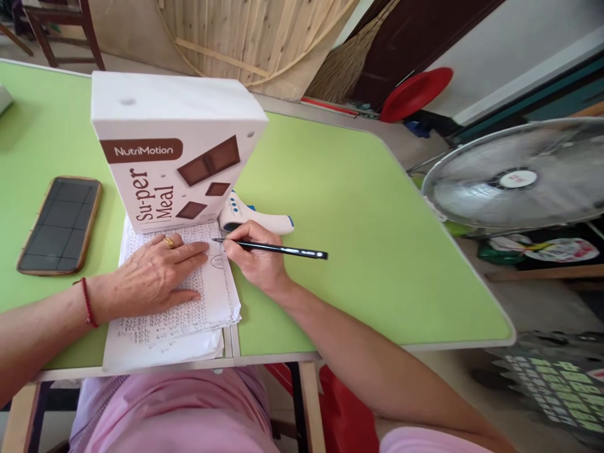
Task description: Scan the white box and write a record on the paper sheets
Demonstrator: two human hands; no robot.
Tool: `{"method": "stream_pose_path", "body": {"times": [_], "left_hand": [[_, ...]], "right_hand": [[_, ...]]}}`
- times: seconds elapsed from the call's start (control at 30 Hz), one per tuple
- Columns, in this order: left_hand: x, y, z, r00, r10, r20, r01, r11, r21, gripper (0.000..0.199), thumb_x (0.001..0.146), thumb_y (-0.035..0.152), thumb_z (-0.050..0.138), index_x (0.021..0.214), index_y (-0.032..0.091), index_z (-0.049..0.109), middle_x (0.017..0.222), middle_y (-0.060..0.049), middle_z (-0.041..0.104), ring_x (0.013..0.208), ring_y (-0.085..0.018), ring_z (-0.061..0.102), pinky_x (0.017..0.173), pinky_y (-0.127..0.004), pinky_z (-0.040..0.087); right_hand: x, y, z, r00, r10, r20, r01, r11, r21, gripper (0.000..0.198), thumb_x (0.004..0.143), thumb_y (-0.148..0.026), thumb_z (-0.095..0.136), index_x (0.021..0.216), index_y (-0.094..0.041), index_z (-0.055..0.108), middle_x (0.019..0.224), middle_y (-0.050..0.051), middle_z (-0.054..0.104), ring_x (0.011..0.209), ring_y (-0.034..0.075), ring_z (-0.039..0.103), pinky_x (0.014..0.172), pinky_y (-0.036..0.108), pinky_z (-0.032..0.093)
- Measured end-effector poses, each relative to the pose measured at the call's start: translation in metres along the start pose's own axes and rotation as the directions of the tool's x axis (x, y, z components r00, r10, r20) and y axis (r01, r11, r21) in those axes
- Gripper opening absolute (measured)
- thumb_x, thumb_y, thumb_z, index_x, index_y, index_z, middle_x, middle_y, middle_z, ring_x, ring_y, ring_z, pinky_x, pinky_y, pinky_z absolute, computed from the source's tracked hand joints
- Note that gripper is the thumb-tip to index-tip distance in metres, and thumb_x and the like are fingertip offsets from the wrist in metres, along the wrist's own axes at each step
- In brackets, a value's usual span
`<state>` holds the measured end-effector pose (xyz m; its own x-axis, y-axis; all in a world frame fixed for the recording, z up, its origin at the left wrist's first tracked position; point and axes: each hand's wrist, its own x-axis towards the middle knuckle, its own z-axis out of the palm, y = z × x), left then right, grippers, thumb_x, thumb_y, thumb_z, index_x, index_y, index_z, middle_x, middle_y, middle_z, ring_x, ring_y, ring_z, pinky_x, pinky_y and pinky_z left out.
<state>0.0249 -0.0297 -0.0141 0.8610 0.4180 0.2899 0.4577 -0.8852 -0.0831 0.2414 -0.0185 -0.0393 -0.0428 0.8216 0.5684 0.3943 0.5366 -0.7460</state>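
My right hand (258,258) grips a black pen (292,251) near its point. The tip touches, or nearly touches, the right side of a handwritten sheet (214,302) on a small stack of papers. Flat on the same sheet lies my left hand (160,270), fingers stretched out and pointing toward the pen tip. A gold ring and a red cord bracelet are on that hand and wrist. Just beyond the hands a white NutriMotion box (155,163) stands upright on the far edge of the papers. A white handheld thermometer (264,220) rests behind my right hand, partly hidden.
Left of the box a phone in a brown case (59,225) lies face up on the green table (340,201). Past the table's right edge stands a fan (518,179). A red basin (418,94) and a straw broom (352,60) are farther back.
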Motion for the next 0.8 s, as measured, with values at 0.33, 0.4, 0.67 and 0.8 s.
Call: {"method": "stream_pose_path", "body": {"times": [0.33,0.4,0.67,0.8], "left_hand": [[0.0002,0.0003,0.0004,1.000,-0.002,0.015,0.002,1.000,-0.011,0.045,0.093,0.036,0.058,0.129,0.008,0.055,0.140,-0.013,0.053,0.103,-0.029,0.053,0.085,-0.044,0.048],[0.0002,0.0001,0.0007,1.000,0.003,0.009,-0.003,1.000,-0.014,0.046,0.093,0.036,0.058,0.129,0.007,0.055,0.140,-0.012,0.053,0.102,-0.030,0.053,0.084,-0.044,0.048],[0.0002,-0.0002,-0.0011,1.000,0.009,-0.004,-0.009,0.999,-0.034,0.046,0.093,0.034,0.060,0.129,0.006,0.055,0.139,-0.012,0.053,0.103,-0.030,0.052,0.085,-0.044,0.047],[0.0002,-0.0007,-0.0006,1.000,0.013,-0.006,-0.013,0.999,-0.036,0.045,0.093,0.035,0.059,0.128,0.006,0.055,0.138,-0.012,0.054,0.101,-0.030,0.052,0.084,-0.044,0.047]], "right_hand": [[-0.0005,0.0022,0.0003,0.999,-0.048,0.010,0.048,0.999,0.014,0.008,0.073,-0.020,0.059,0.066,-0.020,0.054,0.055,-0.005,0.054,0.048,0.009,0.046,0.047,0.023,0.038],[-0.0007,0.0029,0.0005,0.998,-0.054,0.017,0.054,0.998,0.007,0.009,0.073,-0.019,0.059,0.066,-0.020,0.053,0.054,-0.005,0.052,0.048,0.009,0.045,0.047,0.023,0.038],[-0.0011,0.0052,0.0004,0.997,-0.077,0.024,0.077,0.997,0.005,0.010,0.072,-0.019,0.059,0.065,-0.020,0.053,0.054,-0.006,0.053,0.046,0.007,0.043,0.045,0.021,0.036],[-0.0007,0.0051,-0.0001,0.998,-0.062,0.026,0.062,0.998,-0.008,0.010,0.072,-0.019,0.059,0.064,-0.020,0.053,0.053,-0.006,0.052,0.046,0.008,0.043,0.045,0.021,0.036]]}}
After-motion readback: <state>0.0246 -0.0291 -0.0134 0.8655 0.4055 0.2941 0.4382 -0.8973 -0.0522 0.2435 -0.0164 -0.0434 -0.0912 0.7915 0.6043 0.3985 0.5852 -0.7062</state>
